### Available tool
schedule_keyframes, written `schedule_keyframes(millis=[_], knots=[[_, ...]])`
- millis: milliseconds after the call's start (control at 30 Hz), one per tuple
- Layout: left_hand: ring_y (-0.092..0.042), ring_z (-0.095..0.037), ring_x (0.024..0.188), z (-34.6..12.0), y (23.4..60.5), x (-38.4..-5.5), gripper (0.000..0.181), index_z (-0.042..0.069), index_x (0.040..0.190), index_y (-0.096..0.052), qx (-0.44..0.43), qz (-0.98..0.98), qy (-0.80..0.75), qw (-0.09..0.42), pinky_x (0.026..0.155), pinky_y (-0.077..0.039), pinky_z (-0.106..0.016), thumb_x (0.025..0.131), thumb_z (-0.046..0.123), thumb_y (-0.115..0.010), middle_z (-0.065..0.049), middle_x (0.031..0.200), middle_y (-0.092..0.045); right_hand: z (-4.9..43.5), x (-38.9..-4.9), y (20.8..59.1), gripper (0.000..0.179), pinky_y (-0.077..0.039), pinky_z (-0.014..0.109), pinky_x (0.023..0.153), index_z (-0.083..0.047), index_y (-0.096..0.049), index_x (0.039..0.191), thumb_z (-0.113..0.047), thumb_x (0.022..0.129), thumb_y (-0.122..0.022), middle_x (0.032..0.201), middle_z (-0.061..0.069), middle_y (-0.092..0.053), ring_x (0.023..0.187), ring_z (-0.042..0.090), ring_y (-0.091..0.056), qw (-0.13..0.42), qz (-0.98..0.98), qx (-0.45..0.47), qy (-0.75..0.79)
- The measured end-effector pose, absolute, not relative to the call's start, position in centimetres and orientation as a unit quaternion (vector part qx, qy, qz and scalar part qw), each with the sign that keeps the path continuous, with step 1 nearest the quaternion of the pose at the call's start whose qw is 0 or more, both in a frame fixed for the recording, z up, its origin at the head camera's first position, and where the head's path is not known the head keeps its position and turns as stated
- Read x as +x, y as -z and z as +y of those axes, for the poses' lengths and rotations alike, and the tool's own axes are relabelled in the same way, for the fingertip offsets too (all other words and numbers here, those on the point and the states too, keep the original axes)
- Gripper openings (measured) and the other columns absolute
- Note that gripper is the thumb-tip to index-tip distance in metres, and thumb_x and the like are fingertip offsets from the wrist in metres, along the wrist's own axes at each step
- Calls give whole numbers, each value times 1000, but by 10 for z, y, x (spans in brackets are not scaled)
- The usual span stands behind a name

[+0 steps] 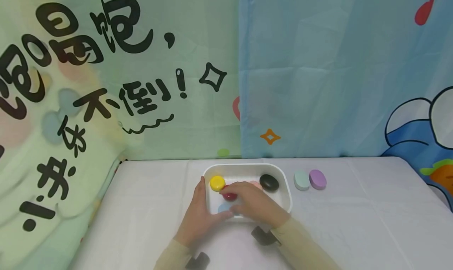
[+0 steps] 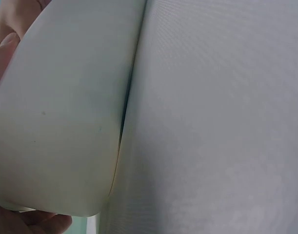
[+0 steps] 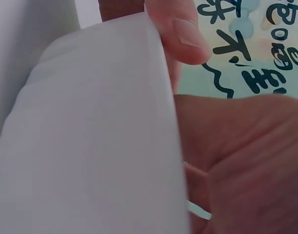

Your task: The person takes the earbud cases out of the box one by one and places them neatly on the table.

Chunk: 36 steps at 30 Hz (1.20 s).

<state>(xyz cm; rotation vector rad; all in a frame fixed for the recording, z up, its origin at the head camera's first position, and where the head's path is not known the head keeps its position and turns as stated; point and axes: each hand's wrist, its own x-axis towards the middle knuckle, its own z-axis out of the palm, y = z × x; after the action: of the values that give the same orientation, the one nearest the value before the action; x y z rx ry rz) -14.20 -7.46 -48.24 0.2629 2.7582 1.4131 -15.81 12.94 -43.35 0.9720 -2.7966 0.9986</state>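
Note:
A white rectangular tray point(image 1: 247, 168) stands on the table and holds several smooth, coloured, pebble-like pieces. My left hand point(image 1: 199, 219) grips the tray's near left corner, its fingers along the left wall and its thumb at the near rim. Over the tray is my right hand point(image 1: 253, 201), its curved fingers touching a red piece point(image 1: 230, 196); the thumb appears apart from it. A yellow piece point(image 1: 217, 183) lies at the far left inside, a black one point(image 1: 269, 182) at the far right. Partly covered by the right hand are a pink piece point(image 1: 256, 184) and a light blue piece point(image 1: 224, 207).
Right of the tray, a pale green piece point(image 1: 301, 180) and a purple piece point(image 1: 317, 179) lie side by side on the white tablecloth point(image 1: 371, 222). Printed cloth hangings point(image 1: 311, 73) rise behind the table and along its left side.

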Motion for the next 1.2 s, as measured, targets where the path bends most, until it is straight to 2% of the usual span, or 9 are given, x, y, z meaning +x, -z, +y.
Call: schedule_keyframes(millis=[133,267,600,900,1200], knots=[[-25,-30,150,-74,483,-143,130,11,163,-8,83,888,-451,15,117,-30,-51,71,73,-77,-9,166,-18,127,-164,433,38,-52,36,96,-5,-73,117,-5,80,-82,114,3,-72,103,20,-67,-29,-885,332,-325],[-26,-31,149,-73,482,-143,129,11,163,-8,83,887,-453,17,117,-30,-52,71,69,-79,-9,166,-18,125,-168,432,35,-54,34,91,-4,-74,114,1,80,-80,108,6,-73,98,23,-68,-53,-881,351,-312],[-27,-32,149,-74,484,-143,130,9,162,-9,90,887,-453,10,117,-31,-52,71,68,-79,-11,166,-19,121,-174,432,33,-53,28,91,-8,-76,115,-3,83,-80,108,-1,-75,99,16,-67,-105,-873,374,-295],[-26,-33,149,-74,482,-142,128,9,162,-8,94,887,-453,13,117,-30,-53,73,68,-78,-11,166,-18,120,-173,429,32,-52,35,96,-6,-76,114,2,84,-77,107,1,-75,103,20,-68,-100,-878,388,-260],[-26,-32,149,-73,482,-143,127,9,162,-8,94,885,-456,8,116,-31,-52,74,64,-80,-10,166,-20,119,-173,429,31,-55,31,90,-4,-76,112,-3,81,-81,107,1,-76,100,18,-69,-86,-887,378,-250]])
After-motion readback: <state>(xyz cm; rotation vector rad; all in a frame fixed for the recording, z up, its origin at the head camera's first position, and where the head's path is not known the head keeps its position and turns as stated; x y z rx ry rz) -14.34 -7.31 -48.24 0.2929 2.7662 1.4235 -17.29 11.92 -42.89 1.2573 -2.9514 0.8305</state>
